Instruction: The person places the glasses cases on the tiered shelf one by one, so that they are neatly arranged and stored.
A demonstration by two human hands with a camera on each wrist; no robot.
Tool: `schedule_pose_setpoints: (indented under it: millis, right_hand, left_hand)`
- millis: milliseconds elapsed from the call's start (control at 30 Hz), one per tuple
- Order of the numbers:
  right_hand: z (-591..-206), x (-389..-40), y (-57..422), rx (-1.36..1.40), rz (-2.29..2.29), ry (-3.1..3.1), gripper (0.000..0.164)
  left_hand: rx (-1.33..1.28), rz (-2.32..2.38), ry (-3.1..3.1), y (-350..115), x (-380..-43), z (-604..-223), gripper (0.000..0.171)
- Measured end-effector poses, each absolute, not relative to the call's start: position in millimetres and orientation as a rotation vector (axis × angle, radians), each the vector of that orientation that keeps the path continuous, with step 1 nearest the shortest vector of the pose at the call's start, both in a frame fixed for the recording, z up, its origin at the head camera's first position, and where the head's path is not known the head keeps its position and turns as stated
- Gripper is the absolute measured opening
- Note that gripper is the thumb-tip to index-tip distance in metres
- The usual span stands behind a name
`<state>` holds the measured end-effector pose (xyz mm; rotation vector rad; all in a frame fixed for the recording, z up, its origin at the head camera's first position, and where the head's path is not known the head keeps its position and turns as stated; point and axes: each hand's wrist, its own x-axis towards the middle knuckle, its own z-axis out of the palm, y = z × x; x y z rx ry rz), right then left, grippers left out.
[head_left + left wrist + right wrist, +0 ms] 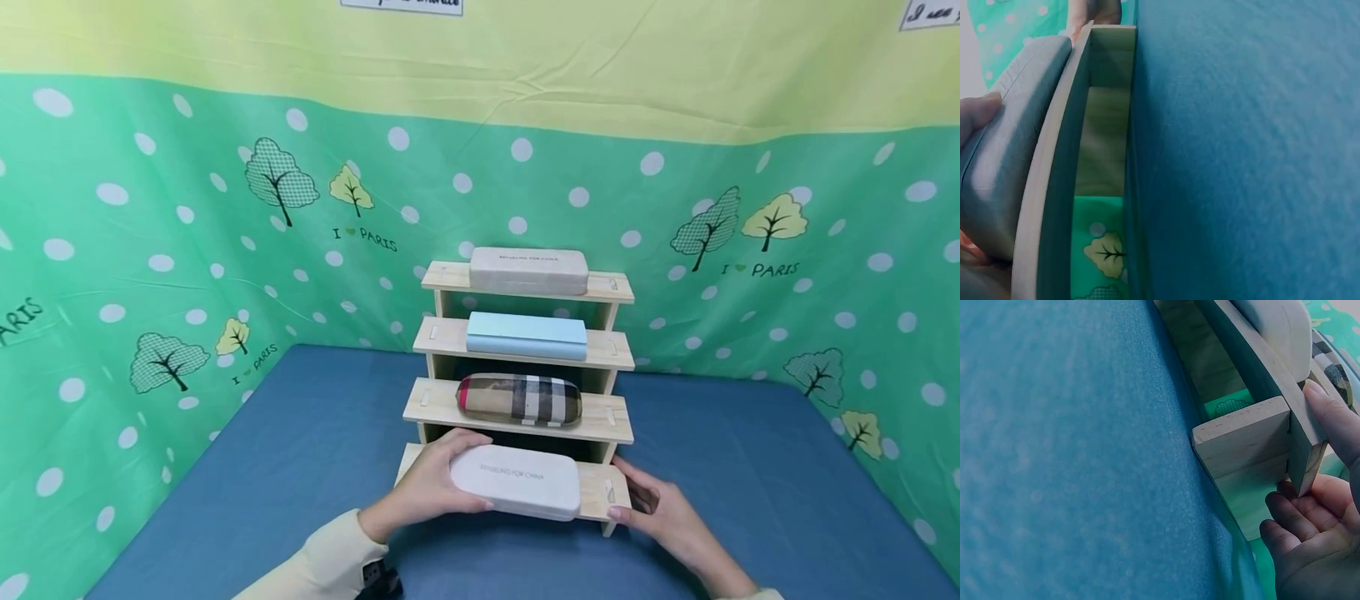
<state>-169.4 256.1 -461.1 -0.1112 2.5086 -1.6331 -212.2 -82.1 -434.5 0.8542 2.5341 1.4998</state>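
Note:
A white glasses case [517, 482] with small print on its lid lies on the lowest step of a wooden tiered rack [600, 492]. My left hand [435, 479] grips the case's left end, thumb along the front and fingers behind. In the left wrist view the thumb presses the side of the case [1016, 137]. My right hand [663, 512] pinches the right end of that lowest step, thumb on one face and fingers on the other, as the right wrist view shows with the hand [1329, 531] at the board's corner [1307, 450].
Above, a plaid glasses case [519, 399], a light blue case [527, 336] and a grey-white case [528, 271] each lie on their own step. The rack stands on a blue-covered table [315, 433]. A green and yellow printed cloth [465, 167] hangs behind.

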Motion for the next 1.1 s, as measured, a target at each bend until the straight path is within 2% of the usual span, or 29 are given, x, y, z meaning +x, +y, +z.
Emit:
schedule_pose_setpoints:
  millis: [733, 1100]
  right_hand:
    - [-459, -164, 262, -0.078, -1.616, 2.520, 0.073]
    - [-460, -168, 259, -0.102, -1.591, 2.535, 0.073]
  left_hand:
    - [0.896, 1.440, 2.547, -73, -215, -438, 0.079]
    - [0.890, 1.419, 2.568, -100, -213, -436, 0.083]
